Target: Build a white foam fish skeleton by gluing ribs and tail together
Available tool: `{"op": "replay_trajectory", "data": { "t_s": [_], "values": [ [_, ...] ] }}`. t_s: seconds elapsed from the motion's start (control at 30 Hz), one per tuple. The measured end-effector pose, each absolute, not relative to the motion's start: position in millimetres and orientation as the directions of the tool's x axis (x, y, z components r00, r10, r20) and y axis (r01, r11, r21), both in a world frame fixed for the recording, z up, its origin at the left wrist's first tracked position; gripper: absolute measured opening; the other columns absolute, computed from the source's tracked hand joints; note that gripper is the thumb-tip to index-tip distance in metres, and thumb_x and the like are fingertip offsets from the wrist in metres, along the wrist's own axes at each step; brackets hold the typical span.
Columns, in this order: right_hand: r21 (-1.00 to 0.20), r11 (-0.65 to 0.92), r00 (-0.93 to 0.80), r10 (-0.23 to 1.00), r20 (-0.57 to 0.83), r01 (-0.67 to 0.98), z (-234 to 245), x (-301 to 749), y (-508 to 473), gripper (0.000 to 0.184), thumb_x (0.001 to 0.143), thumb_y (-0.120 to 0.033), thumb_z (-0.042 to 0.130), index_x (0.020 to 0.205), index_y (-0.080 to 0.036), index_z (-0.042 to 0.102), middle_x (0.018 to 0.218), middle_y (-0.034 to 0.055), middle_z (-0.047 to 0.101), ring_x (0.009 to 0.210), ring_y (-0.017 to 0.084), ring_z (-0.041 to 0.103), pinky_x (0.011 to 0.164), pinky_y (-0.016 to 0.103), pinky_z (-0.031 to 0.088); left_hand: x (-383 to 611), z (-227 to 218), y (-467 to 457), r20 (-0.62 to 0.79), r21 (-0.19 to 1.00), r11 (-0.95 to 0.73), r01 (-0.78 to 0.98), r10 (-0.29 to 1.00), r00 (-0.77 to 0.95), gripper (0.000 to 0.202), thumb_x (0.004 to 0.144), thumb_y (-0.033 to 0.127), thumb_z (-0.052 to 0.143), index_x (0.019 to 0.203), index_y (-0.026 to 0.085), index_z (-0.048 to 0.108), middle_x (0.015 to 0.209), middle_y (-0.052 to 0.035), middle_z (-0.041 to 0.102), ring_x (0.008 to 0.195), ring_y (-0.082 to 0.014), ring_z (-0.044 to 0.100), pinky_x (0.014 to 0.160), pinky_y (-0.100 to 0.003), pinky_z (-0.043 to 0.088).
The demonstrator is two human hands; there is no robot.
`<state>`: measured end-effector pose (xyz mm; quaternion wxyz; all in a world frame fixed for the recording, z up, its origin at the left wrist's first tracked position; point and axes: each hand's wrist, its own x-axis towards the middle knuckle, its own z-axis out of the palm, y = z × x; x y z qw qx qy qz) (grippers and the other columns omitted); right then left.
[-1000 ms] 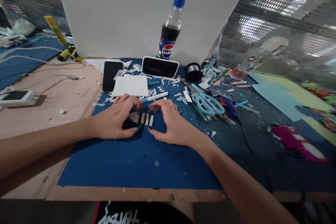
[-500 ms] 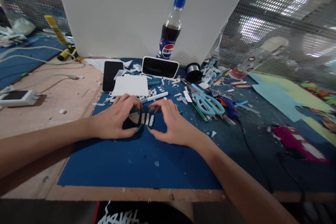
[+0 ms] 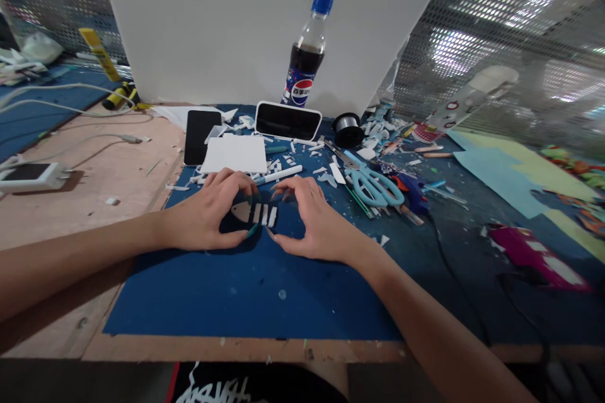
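The small fish shape (image 3: 242, 211) lay flat on the smooth blue mat (image 3: 255, 299), between the two hands. Its head was one pale, flat piece with a point at one end, and behind it stood three pale strips (image 3: 273, 216) in a row, short and a bit like ribs, with dark gaps between them. The left hand (image 3: 210, 214) curved around the head and the first strips, its thumb below and its fingers above; I cannot tell if it pinched anything. The right hand (image 3: 314, 220) was bent in a wide C just beside the last strip, with a big gap between thumb and fingers and nothing held in it. Behind the hands lay one stiff white card (image 3: 236, 154), one thin white pen (image 3: 278, 174) and lots of white scraps (image 3: 328, 179) with sharp, torn-looking edges, too many to count. Two shiny, dark-faced slabs were there too: one black slab (image 3: 191, 138) and one white-edged slab (image 3: 288, 121). One clear plastic bottle (image 3: 305, 66) with a round blue cap stood at the back, with dark drink inside. To its right sat one round black spool (image 3: 348, 132), and nearer lay one pair of scissors (image 3: 375, 186) with smooth, light blue loops. The bare wood (image 3: 142, 347) at the table's front edge looked rough and spotty.
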<state>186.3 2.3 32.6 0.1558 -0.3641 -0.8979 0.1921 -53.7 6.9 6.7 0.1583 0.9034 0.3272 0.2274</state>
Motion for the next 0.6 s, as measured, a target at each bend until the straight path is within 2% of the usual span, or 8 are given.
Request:
{"op": "replay_trajectory", "data": {
  "t_s": [0.17, 0.6],
  "values": [
    [-0.427, 0.645, -0.673, 0.732, 0.108, 0.633, 37.0, 188.9, 2.0, 0.048, 0.079, -0.038, 0.058, 0.118, -0.019, 0.036, 0.112, 0.0128, 0.047, 0.105, 0.027, 0.043, 0.088, 0.043, 0.041, -52.6, 6.5, 7.0, 0.306, 0.398, -0.743, 0.539, 0.661, 0.685, 0.041, 0.078, 0.038, 0.061, 0.106, 0.020, 0.037, 0.117, -0.0125, 0.051, 0.110, -0.0301, 0.043, 0.086, -0.048, 0.039],
    [-0.375, 0.660, -0.676, 0.728, 0.108, 0.651, 36.4, 187.1, 0.2, 0.042, 0.078, -0.034, 0.057, 0.113, -0.020, 0.037, 0.107, 0.0120, 0.047, 0.100, 0.027, 0.043, 0.085, 0.043, 0.040, -50.4, 5.7, 7.1, 0.300, 0.377, -0.750, 0.543, 0.654, 0.695, 0.033, 0.082, 0.035, 0.057, 0.104, 0.021, 0.037, 0.117, -0.0102, 0.054, 0.109, -0.0281, 0.043, 0.085, -0.042, 0.037]
  ]
}}
